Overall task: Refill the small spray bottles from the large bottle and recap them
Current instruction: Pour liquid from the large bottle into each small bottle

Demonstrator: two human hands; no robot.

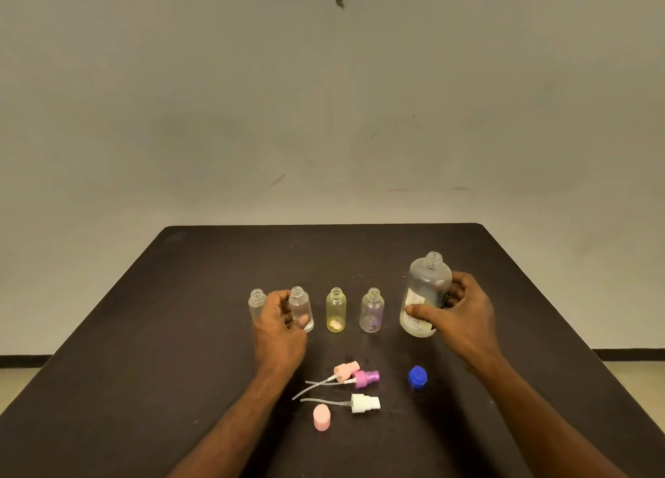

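Observation:
Several small uncapped bottles stand in a row on the dark table (144, 333). My left hand (279, 328) grips the second clear bottle (301, 306); another clear bottle (256, 303) stands just left of it, partly hidden by my fingers. A yellow-tinted bottle (336, 310) and a purple-tinted bottle (371, 310) stand to the right. My right hand (458, 315) holds the large clear bottle (428, 290), open at the top, upright on the table with a label on its side.
Nearer me lie loose tops: a pink spray head (347, 368), a purple spray head (367, 378), a white spray head (365, 404), a pink cap (321, 417) and a blue cap (417, 377). A plain wall rises behind the table's far edge.

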